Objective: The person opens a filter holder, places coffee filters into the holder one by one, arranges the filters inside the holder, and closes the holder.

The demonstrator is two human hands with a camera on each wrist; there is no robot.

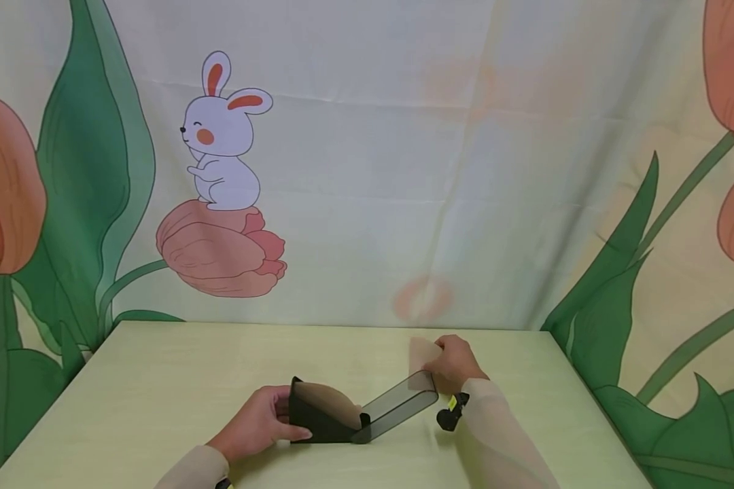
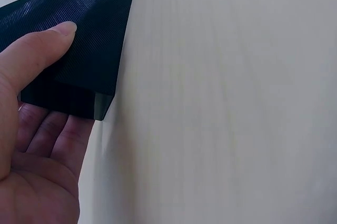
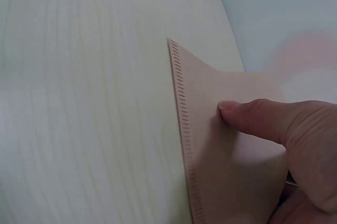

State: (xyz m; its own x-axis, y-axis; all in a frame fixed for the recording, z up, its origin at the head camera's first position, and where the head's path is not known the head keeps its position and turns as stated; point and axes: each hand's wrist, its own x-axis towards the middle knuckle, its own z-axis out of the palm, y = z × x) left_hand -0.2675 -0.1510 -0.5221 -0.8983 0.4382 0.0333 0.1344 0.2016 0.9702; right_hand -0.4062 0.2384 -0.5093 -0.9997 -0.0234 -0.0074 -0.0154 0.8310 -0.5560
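My left hand (image 1: 258, 422) grips the black ribbed case (image 1: 317, 422) on the table; in the left wrist view the thumb lies on its ribbed side and the fingers go underneath. Brown paper coffee filters (image 1: 330, 399) stand inside the case. A smoky see-through lid (image 1: 400, 409), hinged at the case's right end, is swung out to the right and slants upward. Just past the lid's raised end, my right hand (image 1: 457, 363) pinches a brown coffee filter (image 3: 210, 155) with a crimped edge. The filter's lower part shows behind the lid in the head view.
The pale wood-grain table (image 1: 202, 367) reaches back to a hanging cloth (image 1: 355, 170) printed with tulips and a rabbit. A black wrist camera with a yellow mark (image 1: 452, 412) sits at the right wrist.
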